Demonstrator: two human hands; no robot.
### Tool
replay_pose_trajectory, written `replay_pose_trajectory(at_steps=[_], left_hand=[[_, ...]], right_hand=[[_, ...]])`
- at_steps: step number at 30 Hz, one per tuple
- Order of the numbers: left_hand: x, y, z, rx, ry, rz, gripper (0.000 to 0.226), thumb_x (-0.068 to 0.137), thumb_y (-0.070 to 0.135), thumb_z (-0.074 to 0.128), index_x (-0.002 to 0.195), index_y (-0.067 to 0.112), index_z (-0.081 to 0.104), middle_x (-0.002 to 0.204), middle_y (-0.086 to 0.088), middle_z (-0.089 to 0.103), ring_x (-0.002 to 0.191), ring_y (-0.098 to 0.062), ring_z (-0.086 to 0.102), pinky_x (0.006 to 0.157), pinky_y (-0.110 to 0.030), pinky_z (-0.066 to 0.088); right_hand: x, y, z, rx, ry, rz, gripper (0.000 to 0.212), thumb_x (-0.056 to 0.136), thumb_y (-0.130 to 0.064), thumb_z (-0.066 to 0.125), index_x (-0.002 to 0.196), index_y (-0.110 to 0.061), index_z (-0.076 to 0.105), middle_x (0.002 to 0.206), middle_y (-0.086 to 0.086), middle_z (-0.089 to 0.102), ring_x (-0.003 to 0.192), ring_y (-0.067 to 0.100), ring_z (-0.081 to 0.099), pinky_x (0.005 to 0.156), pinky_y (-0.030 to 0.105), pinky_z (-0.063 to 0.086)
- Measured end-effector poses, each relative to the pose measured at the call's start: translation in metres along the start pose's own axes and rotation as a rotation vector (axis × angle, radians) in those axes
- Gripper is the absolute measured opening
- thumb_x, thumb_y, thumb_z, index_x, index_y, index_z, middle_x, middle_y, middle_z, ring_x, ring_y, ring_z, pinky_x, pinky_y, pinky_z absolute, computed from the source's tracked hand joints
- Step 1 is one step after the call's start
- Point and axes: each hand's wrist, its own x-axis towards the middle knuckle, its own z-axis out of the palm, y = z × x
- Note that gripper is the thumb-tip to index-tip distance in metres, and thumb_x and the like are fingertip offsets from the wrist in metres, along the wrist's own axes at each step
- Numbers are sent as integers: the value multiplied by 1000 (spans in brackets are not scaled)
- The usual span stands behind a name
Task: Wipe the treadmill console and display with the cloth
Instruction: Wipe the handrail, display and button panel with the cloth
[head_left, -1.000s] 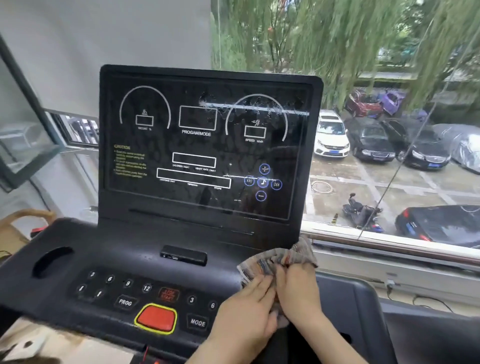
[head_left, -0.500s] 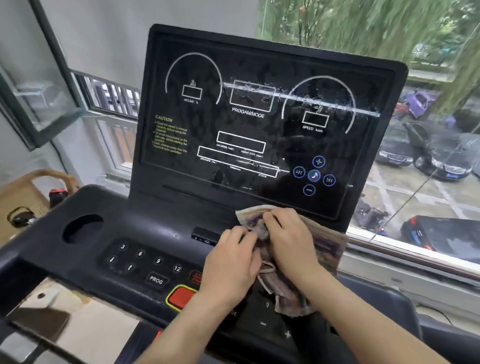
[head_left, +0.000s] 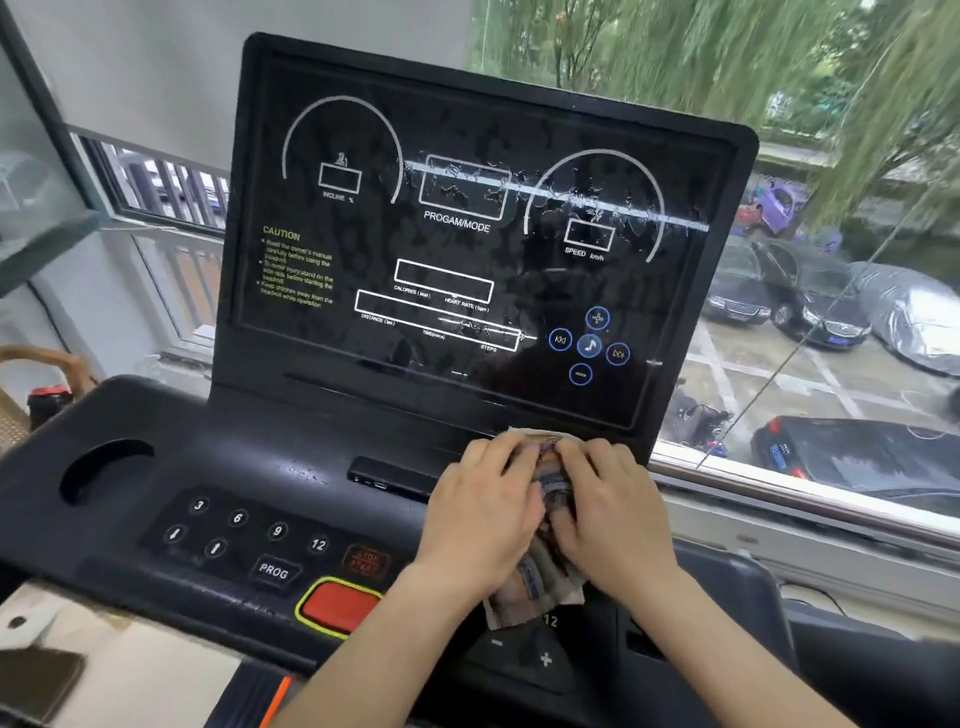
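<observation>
Now, on the console (head_left: 234, 467), just right of the red button (head_left: 340, 605), the left hand (head_left: 480, 512) is curling its fingers over the cloth (head_left: 530, 592). Half a second ago the cloth was spreading wide to the right; it is now being gathered into a tighter wad. It is lying on the console just under the lower edge of the display (head_left: 322, 312), with a tail showing beneath the palms. The right hand (head_left: 615, 512) is gripping it from the other side, close against the left. Streaks (head_left: 571, 195) are still crossing the display, so the hands are probably readying a fresh fold for wiping there.
</observation>
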Motion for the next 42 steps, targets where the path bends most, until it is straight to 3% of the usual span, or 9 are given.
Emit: replay_pose_trajectory(at_steps=[5, 8, 11, 18, 29, 32, 36, 39, 42], left_hand=[[16, -22, 2, 130, 123, 51, 23, 86, 29, 55, 99, 19, 71, 103, 4, 63, 88, -22, 58, 64, -36, 47], [23, -38, 3, 180, 188, 103, 11, 81, 24, 70, 90, 21, 72, 93, 6, 64, 80, -21, 56, 64, -31, 35], [31, -56, 2, 178, 262, 179, 8, 86, 25, 66, 84, 21, 73, 86, 6, 66, 74, -20, 55, 64, -30, 30], [30, -105, -12, 129, 344, 230, 16, 93, 28, 60, 89, 22, 74, 87, 9, 68, 72, -19, 54, 62, -30, 31], [28, -193, -40, 117, 431, 177, 8, 89, 24, 67, 87, 23, 75, 86, 10, 69, 71, -19, 51, 57, -33, 34], [26, -219, -47, 115, 451, 128, 10, 90, 22, 66, 88, 22, 76, 88, 8, 70, 73, -19, 48, 57, -34, 34], [26, -256, -64, 69, 458, 62, 14, 89, 10, 64, 83, 14, 76, 83, 0, 71, 66, -27, 57, 58, -39, 46], [10, -291, -90, 136, 359, -147, 13, 76, 5, 63, 70, 10, 74, 71, -8, 69, 65, -32, 56, 56, -38, 46], [-21, -320, -111, 158, 257, -346, 19, 77, 11, 56, 69, 10, 73, 65, -10, 64, 62, -32, 52, 56, -33, 33]], right_hand=[[11, -22, -9, 186, 26, 66, 49, 80, -41, 40, 114, -13, 61, 111, 1, 53, 101, 19, 47, 84, 29, 44], [21, -32, 1, 110, 118, -46, 33, 92, -32, 47, 102, -8, 67, 102, 5, 58, 91, 24, 52, 78, 35, 50], [38, -39, 12, 45, 197, -99, 9, 85, -13, 68, 92, -6, 69, 92, 7, 61, 81, 27, 54, 69, 38, 50], [59, -72, 25, 7, 247, -203, 20, 70, 2, 77, 87, -2, 69, 87, 11, 63, 73, 27, 54, 62, 34, 49], [117, -146, 65, 4, 257, -319, 8, 80, 1, 64, 87, -2, 66, 83, 11, 60, 71, 29, 51, 61, 39, 48], [129, -168, 76, 7, 227, -363, 11, 81, 1, 62, 91, -2, 66, 85, 11, 59, 74, 30, 53, 65, 41, 48], [159, -211, 84, 25, 261, -396, 10, 76, 3, 66, 85, 0, 67, 80, 13, 62, 70, 31, 54, 60, 39, 48], [182, -269, 95, 84, 130, -446, 10, 67, 7, 66, 76, 3, 66, 76, 17, 62, 69, 35, 57, 46, 34, 39], [190, -316, 107, 37, 21, -533, 11, 64, 3, 72, 73, -1, 67, 76, 13, 61, 72, 34, 58, 49, 29, 26]])
